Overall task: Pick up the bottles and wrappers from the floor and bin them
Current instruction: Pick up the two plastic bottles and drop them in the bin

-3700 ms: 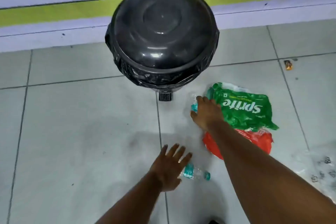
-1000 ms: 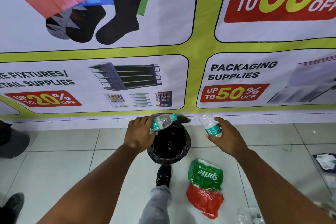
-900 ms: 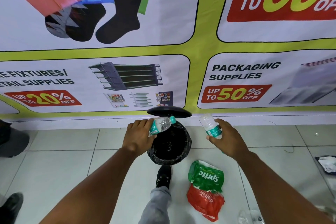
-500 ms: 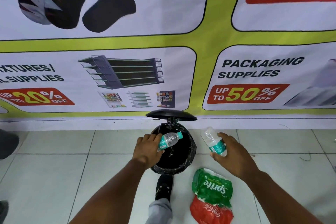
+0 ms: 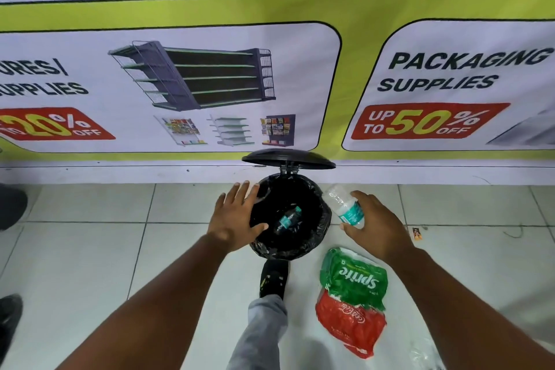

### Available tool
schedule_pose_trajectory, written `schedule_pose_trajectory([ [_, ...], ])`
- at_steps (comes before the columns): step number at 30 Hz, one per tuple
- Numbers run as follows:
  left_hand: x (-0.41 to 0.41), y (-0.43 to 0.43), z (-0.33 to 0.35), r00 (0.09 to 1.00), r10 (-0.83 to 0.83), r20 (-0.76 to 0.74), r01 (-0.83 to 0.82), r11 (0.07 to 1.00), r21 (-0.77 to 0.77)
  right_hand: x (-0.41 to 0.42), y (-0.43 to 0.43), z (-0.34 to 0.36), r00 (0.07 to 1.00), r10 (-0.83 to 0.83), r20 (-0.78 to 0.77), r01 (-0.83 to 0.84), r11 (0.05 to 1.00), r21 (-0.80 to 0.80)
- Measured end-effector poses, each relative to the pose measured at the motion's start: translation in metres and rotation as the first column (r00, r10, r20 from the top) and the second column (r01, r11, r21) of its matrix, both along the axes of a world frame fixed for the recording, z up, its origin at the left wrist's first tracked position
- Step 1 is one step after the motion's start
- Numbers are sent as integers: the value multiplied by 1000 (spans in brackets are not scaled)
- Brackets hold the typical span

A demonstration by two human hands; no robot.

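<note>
Head view shows my right hand (image 5: 372, 219) grasping a bottle (image 5: 344, 207), its long axis tilted toward the open bin (image 5: 288, 249) just left of those fingers (image 5: 365, 198), while my left hand (image 5: 235, 219) hovers splayed, empty.

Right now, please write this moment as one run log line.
left hand: open, empty | right hand: holds clear plastic bottle | black lined bin: lid up, one bottle inside | green and red wrappers: on floor
</note>
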State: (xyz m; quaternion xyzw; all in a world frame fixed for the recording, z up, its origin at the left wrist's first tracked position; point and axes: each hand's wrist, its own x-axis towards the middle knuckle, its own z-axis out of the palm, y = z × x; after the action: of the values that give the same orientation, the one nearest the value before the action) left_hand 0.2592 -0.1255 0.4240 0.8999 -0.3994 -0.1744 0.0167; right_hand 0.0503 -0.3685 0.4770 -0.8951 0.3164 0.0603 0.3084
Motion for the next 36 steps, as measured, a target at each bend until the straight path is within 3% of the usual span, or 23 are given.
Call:
schedule_pose_trajectory([
  [14, 14, 46, -6, 997, 55, 55, -54, 998, -29, 81, 32, -24, 950, 291, -115, -305, 942, -139],
  [21, 23, 34, 1, 997, 33, 68, -30, 999, -43, 112, 33, -32, 916, 389, -92, -400, 892, -208],
  [32, 3, 2, 5, 995, -83, 59, 87, 993, -75, 57, -16, -28, 955, 280, -97, -295, 927, -231],
  [36, -29, -30, -8, 961, -270, 56, 273, 960, -68, 9, -34, -38, 975, 197, -103, -215, 954, -210],
])
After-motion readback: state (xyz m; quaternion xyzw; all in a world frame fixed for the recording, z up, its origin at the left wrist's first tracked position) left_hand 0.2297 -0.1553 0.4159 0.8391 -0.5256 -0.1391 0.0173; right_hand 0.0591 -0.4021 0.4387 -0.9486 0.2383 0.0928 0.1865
